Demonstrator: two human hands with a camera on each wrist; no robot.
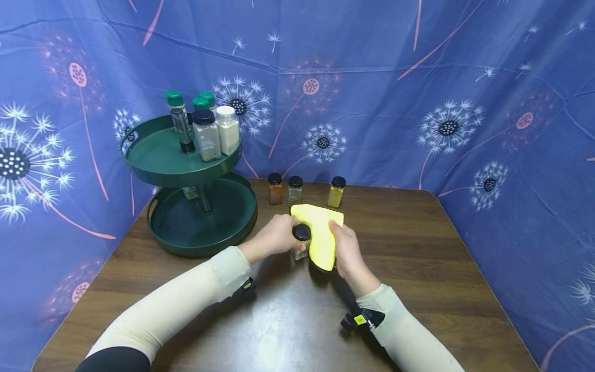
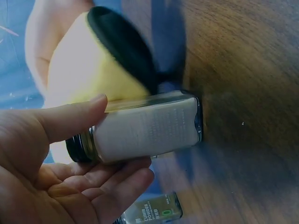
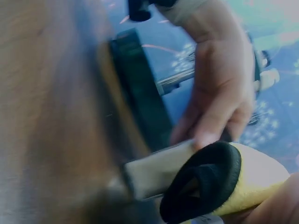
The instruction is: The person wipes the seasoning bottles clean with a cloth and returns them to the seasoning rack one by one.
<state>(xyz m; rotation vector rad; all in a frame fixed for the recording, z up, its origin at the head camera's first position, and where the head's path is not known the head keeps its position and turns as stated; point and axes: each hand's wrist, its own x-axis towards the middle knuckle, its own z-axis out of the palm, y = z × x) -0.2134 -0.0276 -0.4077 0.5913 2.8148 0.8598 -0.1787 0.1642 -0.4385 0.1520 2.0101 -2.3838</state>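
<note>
My left hand [image 1: 274, 237] grips a square spice jar [image 2: 147, 130] with a black lid and a pale label, thumb on one side and fingers on the other. The jar stands roughly upright at the table's middle, its base at or close to the wood. In my right hand [image 1: 347, 253] is a yellow cloth [image 1: 321, 235] with black edging, folded and held against or right beside the jar. In the right wrist view the dark edge [image 3: 205, 177] loops open in front of the jar. The cloth partly hides the jar in the head view.
Behind the hands stand an orange-filled jar [image 1: 275, 190], a greenish jar [image 1: 295, 192] and a yellow-filled jar [image 1: 336, 192]. To the left is a two-tier green rack [image 1: 186, 178], its top holding several bottles, including a black-lidded pepper jar [image 1: 206, 137]. A patterned blue curtain [image 1: 372, 103] surrounds the wooden table [image 1: 409, 268].
</note>
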